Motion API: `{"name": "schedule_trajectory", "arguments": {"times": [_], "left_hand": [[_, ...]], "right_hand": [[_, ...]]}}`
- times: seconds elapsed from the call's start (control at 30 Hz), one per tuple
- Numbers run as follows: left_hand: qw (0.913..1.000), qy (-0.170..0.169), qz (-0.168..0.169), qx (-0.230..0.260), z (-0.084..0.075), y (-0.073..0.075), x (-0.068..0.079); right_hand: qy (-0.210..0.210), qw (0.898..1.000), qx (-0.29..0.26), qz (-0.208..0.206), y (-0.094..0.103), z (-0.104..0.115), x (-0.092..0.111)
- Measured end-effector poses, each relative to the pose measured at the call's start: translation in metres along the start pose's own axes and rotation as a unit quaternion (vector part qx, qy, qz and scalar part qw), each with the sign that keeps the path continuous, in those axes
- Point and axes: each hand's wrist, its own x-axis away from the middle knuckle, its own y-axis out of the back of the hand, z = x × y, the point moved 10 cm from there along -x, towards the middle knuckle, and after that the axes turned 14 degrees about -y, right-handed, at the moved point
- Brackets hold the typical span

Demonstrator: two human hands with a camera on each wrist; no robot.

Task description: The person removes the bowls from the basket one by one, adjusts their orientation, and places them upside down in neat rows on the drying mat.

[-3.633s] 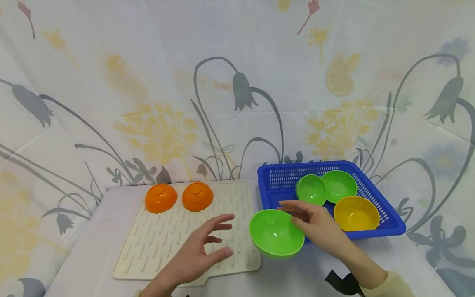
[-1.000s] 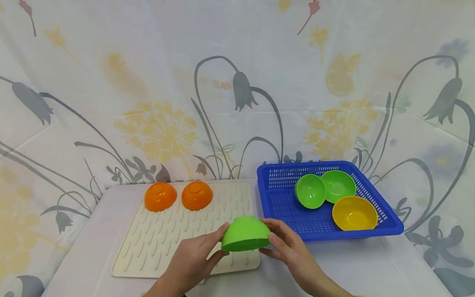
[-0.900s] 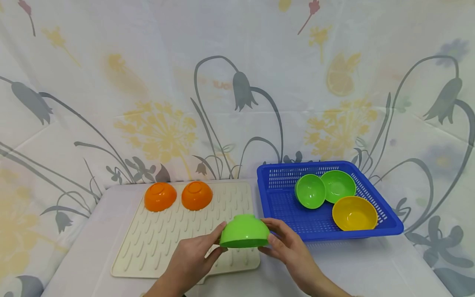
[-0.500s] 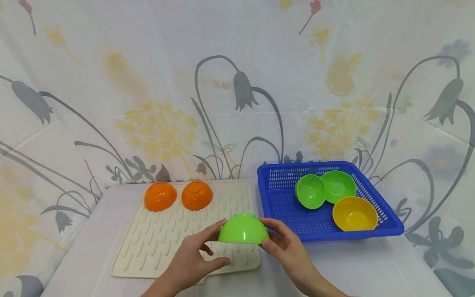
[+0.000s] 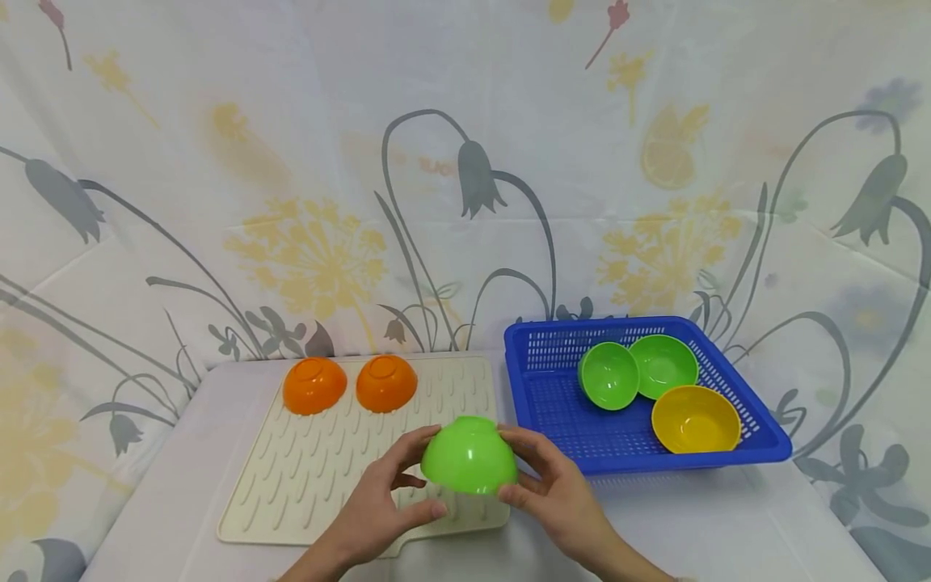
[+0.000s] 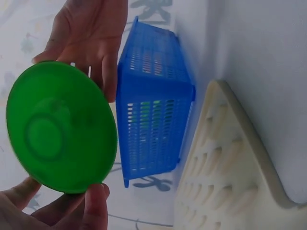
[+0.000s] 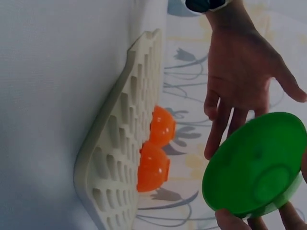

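A bright green bowl is held upside down over the right front of the cream drying mat, its foot upward and tilted. My right hand grips it from the right, thumb at the rim and fingers round the far side. At its left is my left hand, index finger against the bowl's side, thumb spread away below the rim. The right wrist view shows the fingers of that left hand nearly straight beside the green bowl. In the left wrist view the bowl's inside faces the camera.
Two orange bowls sit upside down along the mat's back left. At right stands a blue perforated basket holding two green bowls and a yellow bowl. A flower-printed cloth hangs behind the white-covered table.
The green bowl went from upright near the basket to upside down over the mat, drifting left and tilting lately. My left hand took hold of it, then its thumb came away.
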Motion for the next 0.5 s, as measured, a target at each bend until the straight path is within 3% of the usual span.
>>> {"name": "schedule_trajectory", "arguments": {"times": [0.13,0.27,0.5], "left_hand": [[0.9997,0.015,-0.019,-0.004,0.004,0.002,0.000],[0.9988,0.026,-0.034,-0.024,0.009,0.005,0.000],[0.9967,0.009,-0.071,-0.037,0.016,0.014,-0.004]], "right_hand": [[0.028,0.999,0.044,-0.009,-0.003,-0.002,-0.003],[0.036,0.998,0.052,-0.009,-0.006,-0.003,-0.007],[-0.017,0.999,0.004,-0.040,-0.007,-0.015,-0.018]]}}
